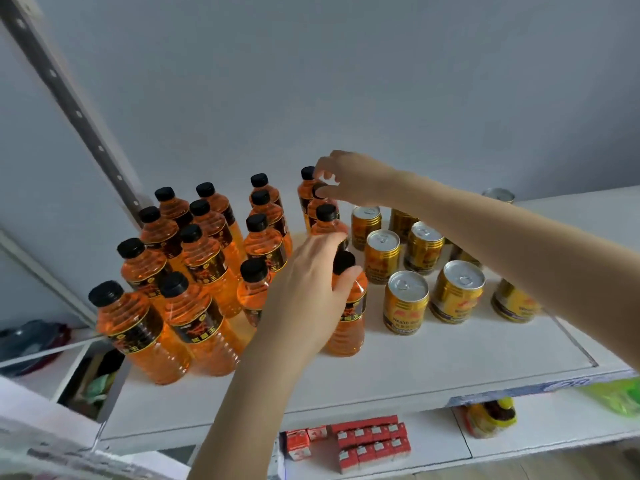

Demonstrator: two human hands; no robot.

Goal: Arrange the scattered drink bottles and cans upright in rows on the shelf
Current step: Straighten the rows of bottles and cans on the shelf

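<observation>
Several orange drink bottles (204, 261) with black caps stand upright in rows on the left half of the white shelf (415, 355). Several gold cans (405, 303) stand upright on the right half. My left hand (308, 292) wraps around the front bottle (349, 323) of the rightmost bottle row, thumb at its neck. My right hand (349, 178) reaches over the cans and pinches the black cap of a bottle (320, 202) near the back of that same row. Behind it stands one more bottle (306, 181).
A perforated metal upright (69, 98) runs along the shelf's left side, with the grey wall behind. Below the shelf sit small red cartons (367, 441), a yellow bag (491, 415) and a green bag (620, 396). Bare shelf lies in front of the cans.
</observation>
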